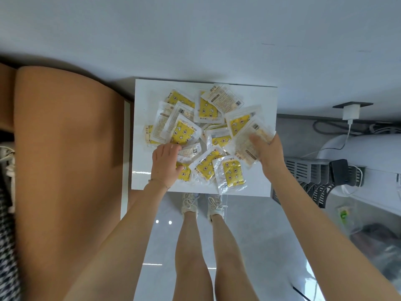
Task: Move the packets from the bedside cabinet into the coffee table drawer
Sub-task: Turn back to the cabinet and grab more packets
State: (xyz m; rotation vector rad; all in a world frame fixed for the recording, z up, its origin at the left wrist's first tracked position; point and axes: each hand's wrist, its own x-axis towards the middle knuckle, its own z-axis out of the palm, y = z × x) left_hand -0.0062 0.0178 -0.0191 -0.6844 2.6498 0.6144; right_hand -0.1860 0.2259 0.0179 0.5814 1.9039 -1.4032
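A heap of clear plastic packets [183, 132] shows bright yellow inserts printed with white stars, crescent moons and brown-centred flowers on a glossy white cabinet top [260, 179], with several turned to pale backs of beige and grey print. At left are a plain tan upholstered headboard [65, 137] and black-and-white houndstooth fabric [6, 246]. Below, cream lace-up sneakers [190, 203] stand on a pale grey glossy tiled floor [249, 224], and a white charger plug [351, 112] sits at right.

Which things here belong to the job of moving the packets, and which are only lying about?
For the job:
packets
cabinet
left hand, on the packets
right hand, gripping packets

Lying about:
charger
black box
grey rack
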